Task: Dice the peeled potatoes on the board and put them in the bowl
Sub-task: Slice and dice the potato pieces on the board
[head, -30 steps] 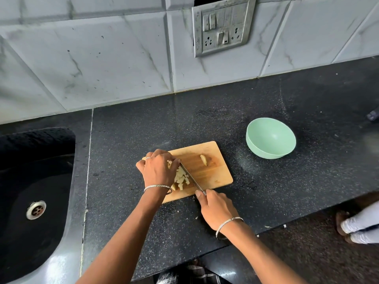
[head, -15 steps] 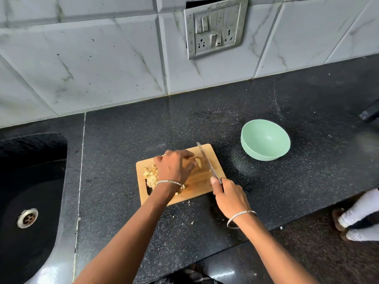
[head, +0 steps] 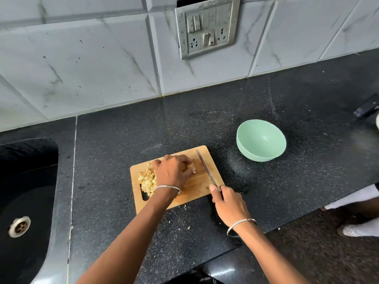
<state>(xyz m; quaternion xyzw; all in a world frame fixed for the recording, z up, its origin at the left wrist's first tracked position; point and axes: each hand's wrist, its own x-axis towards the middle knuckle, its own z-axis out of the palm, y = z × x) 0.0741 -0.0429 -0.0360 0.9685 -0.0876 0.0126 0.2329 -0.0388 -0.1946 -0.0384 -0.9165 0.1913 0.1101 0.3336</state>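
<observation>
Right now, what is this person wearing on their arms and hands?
Both forearms are bare, no sleeves or gloves. The left hand has a thin silver bangle at the wrist and a small ring on one finger; the right hand has a matching silver bangle.

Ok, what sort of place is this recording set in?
A home kitchen, most likely: a dark stone counter with a sink set in, a tiled wall with a socket plate, and diced potato on a chopping board.
</observation>
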